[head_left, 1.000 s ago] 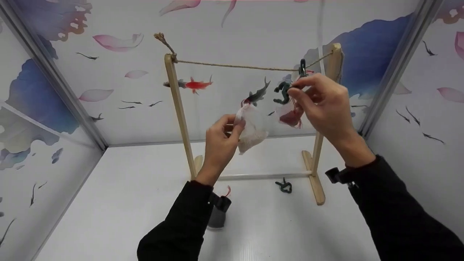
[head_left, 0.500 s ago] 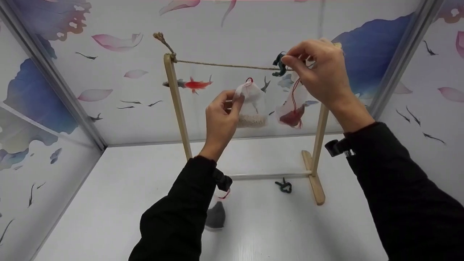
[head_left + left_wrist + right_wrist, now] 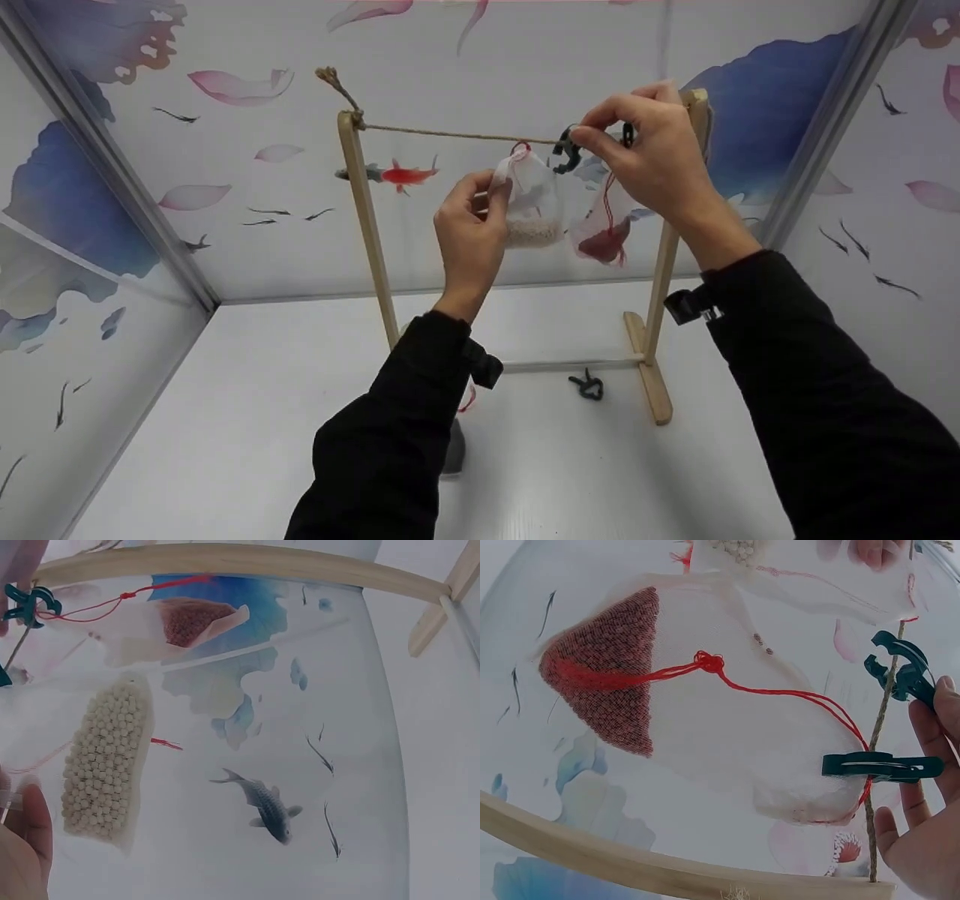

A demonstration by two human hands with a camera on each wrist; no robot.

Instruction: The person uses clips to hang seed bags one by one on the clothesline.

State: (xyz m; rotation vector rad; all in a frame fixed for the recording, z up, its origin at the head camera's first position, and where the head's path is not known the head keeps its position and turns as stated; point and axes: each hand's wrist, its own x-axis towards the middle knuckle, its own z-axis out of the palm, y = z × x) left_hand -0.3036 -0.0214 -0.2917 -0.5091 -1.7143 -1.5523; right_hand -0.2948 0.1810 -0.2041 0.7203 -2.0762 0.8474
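My left hand pinches the upper left edge of a white mesh drawstring bag just below the jute rope. Pale round beads fill the bag's bottom, clearest in the left wrist view. Between thumb and fingers, my right hand holds a dark green clip at the rope, to the right of that bag; its jaws look spread. Closer to the right post, another green clip fastens a mesh bag of small red beans to the rope.
Wooden posts carry the rope at both ends, and the right foot stands on the white table. A loose green clip lies near it. A dark-filled bag is partly hidden behind my left sleeve.
The left hand has lifted the bead bag up to the rope. My right hand has raised its clip from below the rope to it, then shifted slightly left.
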